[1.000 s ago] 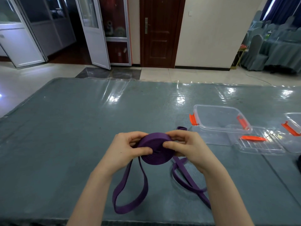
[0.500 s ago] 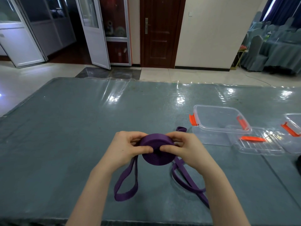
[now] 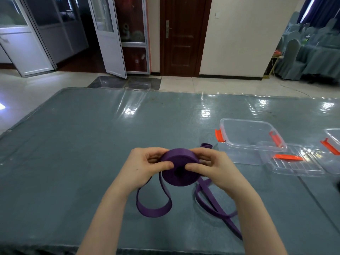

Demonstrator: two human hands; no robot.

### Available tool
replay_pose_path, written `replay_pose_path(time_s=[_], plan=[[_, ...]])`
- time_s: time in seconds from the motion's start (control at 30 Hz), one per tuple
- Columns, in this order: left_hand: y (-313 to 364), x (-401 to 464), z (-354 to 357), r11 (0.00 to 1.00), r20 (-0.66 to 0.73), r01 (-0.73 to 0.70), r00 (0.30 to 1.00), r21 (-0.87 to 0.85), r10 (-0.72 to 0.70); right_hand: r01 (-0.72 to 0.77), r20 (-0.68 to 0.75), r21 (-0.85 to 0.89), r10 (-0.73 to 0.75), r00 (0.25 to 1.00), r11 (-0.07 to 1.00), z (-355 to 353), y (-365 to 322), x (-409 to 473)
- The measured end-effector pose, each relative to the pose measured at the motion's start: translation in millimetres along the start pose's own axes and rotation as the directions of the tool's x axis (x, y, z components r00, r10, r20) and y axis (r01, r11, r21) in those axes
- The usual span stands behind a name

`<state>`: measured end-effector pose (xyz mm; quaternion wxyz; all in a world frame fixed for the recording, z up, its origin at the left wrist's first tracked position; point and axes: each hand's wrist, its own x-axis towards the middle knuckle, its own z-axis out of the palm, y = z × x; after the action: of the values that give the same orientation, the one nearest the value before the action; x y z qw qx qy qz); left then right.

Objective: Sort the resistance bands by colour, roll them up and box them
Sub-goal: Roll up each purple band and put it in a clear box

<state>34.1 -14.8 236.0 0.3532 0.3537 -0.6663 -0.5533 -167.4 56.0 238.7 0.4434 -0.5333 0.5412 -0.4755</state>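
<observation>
A purple resistance band roll [image 3: 179, 169] is held above the table between both hands. My left hand [image 3: 145, 167] grips its left side, thumb across the face. My right hand [image 3: 214, 169] grips the right side, thumb near the centre hole. A short loose loop of the same band [image 3: 154, 208] hangs down onto the table below the roll. A second purple band [image 3: 213, 205] lies loose on the table under my right wrist. An open clear box with orange clips [image 3: 246, 142] stands to the right.
A clear lid with an orange clip [image 3: 294, 165] lies beside the box. Another clear box [image 3: 334, 144] sits at the right edge. The table [image 3: 73, 153] has a grey-blue cloth under glossy plastic. Its near edge runs below my forearms.
The loose loop under the roll has grown shorter as more band has wound onto the roll. Both hands stay in nearly the same place, turning the roll.
</observation>
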Motion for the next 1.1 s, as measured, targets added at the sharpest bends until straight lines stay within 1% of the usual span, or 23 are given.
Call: replay_pose_path(time_s=[0.03, 0.07, 0.13, 0.2, 0.27, 0.3, 0.37, 0.43, 0.5, 0.57, 0.6, 0.63, 0.67, 0.73, 0.83, 0.9, 0.93, 1.0, 1.03, 1.1], plan=[[1, 0, 1, 1.000, 0.024, -0.003, 1.000, 0.016, 0.002, -0.007, 0.013, -0.038, 0.008, 1.000, 0.999, -2, -1, 1], [2, 0, 2, 1.000, 0.028, -0.008, 1.000, 0.013, 0.007, -0.015, 0.004, -0.042, 0.015, 1.000, 0.999, -3, -1, 2], [2, 1, 6, 1.000, -0.003, -0.018, 1.000, -0.022, 0.018, -0.008, -0.046, 0.000, 0.008, 0.999, 1.000, -2, -2, 2], [0, 1, 9, 0.998, -0.035, -0.011, 0.999, -0.068, 0.009, -0.018, -0.111, 0.107, 0.030, 0.993, 0.994, 3, 3, 2], [-4, 1, 11, 0.994, -0.056, 0.016, 0.998, -0.105, -0.022, -0.052, -0.163, 0.250, 0.095, 0.982, 0.967, 9, 10, 1], [-5, 1, 11, 0.994, -0.062, 0.030, 0.997, -0.106, -0.036, -0.066, -0.171, 0.295, 0.121, 0.978, 0.953, 12, 13, 1], [-6, 2, 9, 0.996, -0.050, 0.046, 0.998, -0.076, -0.050, -0.087, -0.158, 0.317, 0.143, 0.977, 0.944, 14, 21, -1], [-6, 3, 6, 0.998, -0.020, 0.045, 0.999, -0.050, -0.046, -0.087, -0.126, 0.251, 0.122, 0.985, 0.964, 10, 20, -3], [-6, 4, 5, 0.999, 0.029, 0.048, 0.998, -0.003, -0.048, -0.039, -0.085, 0.054, 0.043, 0.995, 0.998, 3, 15, -1], [-6, 5, 6, 0.997, 0.082, 0.042, 0.996, 0.062, -0.047, -0.001, -0.046, -0.135, -0.006, 0.999, 0.991, -1, 10, 1], [-6, 5, 8, 0.997, 0.078, 0.032, 0.996, 0.071, -0.038, 0.005, -0.052, -0.171, -0.014, 0.999, 0.985, -1, 9, 2], [-7, 5, 10, 0.998, 0.052, 0.016, 0.998, 0.062, -0.019, 0.009, -0.071, -0.169, -0.021, 0.997, 0.986, -1, 8, 3], [-7, 4, 12, 0.999, 0.014, -0.003, 1.000, 0.045, 0.003, 0.011, -0.097, -0.130, -0.024, 0.995, 0.991, -1, 8, 2], [-9, 4, 15, 0.999, -0.047, -0.034, 0.998, -0.009, 0.033, -0.006, -0.163, 0.056, 0.015, 0.986, 0.998, 4, 10, 1], [-16, 5, 22, 0.998, -0.101, -0.054, 0.994, -0.030, 0.050, -0.013, -0.268, 0.291, 0.095, 0.959, 0.957, 15, 18, 0], [-17, 7, 23, 0.999, -0.137, -0.049, 0.989, 0.007, 0.049, -0.021, -0.279, 0.360, 0.129, 0.952, 0.933, 21, 25, -1], [-18, 7, 22, 0.999, -0.137, -0.046, 0.989, 0.022, 0.048, -0.036, -0.269, 0.361, 0.141, 0.953, 0.932, 22, 27, -2], [-19, 9, 16, 0.999, -0.096, -0.031, 0.995, 0.038, 0.035, -0.054, -0.240, 0.276, 0.124, 0.963, 0.960, 17, 26, -3], [-20, 9, 12, 0.998, -0.060, -0.024, 0.998, 0.065, 0.028, -0.049, -0.216, 0.192, 0.091, 0.972, 0.980, 12, 25, -3], [-22, 8, 10, 0.985, 0.044, -0.029, 0.999, 0.171, 0.021, -0.033, -0.122, -0.005, 0.032, 0.992, 0.999, 4, 19, -2]])
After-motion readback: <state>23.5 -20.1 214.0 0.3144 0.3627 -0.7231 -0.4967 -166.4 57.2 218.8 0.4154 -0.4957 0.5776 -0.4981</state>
